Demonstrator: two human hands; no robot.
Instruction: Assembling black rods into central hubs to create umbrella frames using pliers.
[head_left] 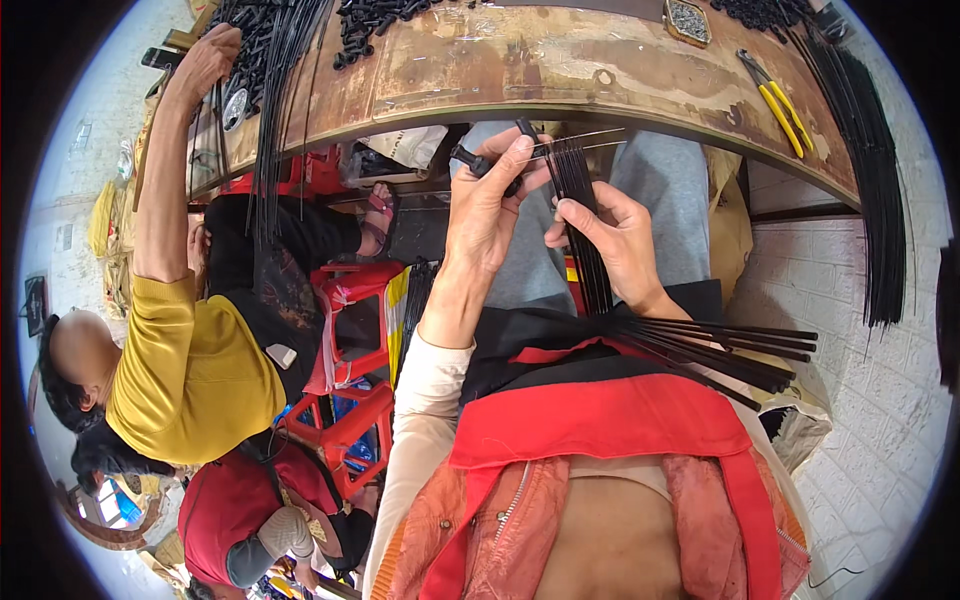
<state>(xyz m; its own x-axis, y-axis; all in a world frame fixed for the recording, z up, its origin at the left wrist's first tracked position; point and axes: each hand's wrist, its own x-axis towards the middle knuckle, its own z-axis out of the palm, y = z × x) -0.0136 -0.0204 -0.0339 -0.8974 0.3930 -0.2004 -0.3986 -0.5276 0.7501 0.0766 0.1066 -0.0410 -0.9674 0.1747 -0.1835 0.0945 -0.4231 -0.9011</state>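
In front of my lap, just off the bench edge, my left hand (482,205) is closed round a dark tubular plastic piece (468,158) with a flared end. Thin light-coloured wires (595,140) stick out to the right near its fingertips. Close beside it, my right hand (628,245) grips a bundle of thin black rods (588,265), thumb across the front. The bundle's upper ends reach the left fingers; whether those fingers pinch a rod is too small to tell. More black rods (725,350) lie fanned across my lap, beneath my right forearm.
A worn wooden bench (540,70) curves ahead, bearing yellow-handled pliers (780,108), a tray of small metal parts (688,20) and black plastic pieces (365,25). Rods (872,180) overhang its right end. To the left, a co-worker's arm (160,200) reaches over the bench; red stools (355,435) stand nearby.
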